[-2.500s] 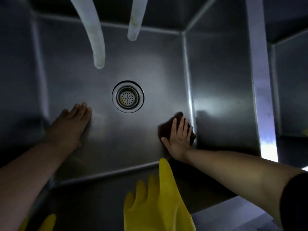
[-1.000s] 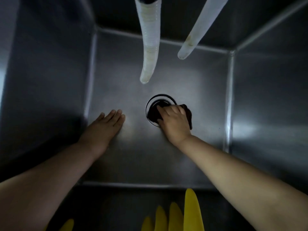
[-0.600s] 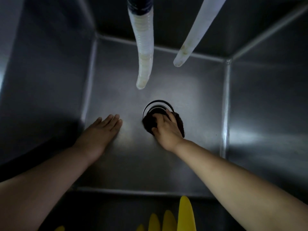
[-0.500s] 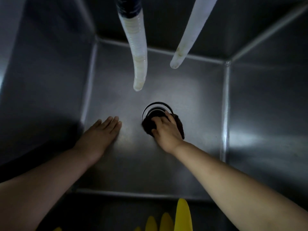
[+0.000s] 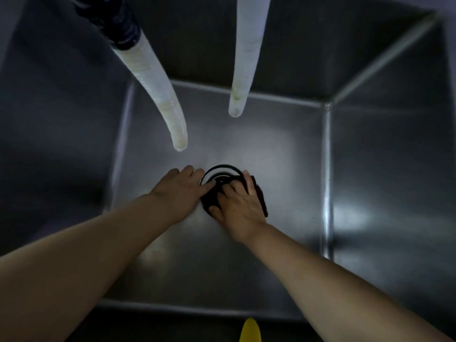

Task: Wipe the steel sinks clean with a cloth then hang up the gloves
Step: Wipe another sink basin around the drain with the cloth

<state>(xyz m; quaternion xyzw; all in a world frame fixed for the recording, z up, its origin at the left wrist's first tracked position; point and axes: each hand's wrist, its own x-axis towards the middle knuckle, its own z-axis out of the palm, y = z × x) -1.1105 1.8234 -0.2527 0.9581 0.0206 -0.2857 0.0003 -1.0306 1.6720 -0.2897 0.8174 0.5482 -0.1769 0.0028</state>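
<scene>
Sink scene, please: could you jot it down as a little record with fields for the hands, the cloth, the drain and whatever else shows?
setting: steel sink, dim light
right hand: pressing dark cloth onto drain
left hand: bare, fingertips at drain rim
hoses: two pale ones hanging above the basin
glove: yellow tip at near edge

Dark cloth (image 5: 259, 201) over the steel sink (image 5: 283, 169) drain

Cloth bunched flat beneath the right hand (image 5: 240, 206); a yellow glove (image 5: 250, 332) fingertip shows well nearer than it.
</scene>
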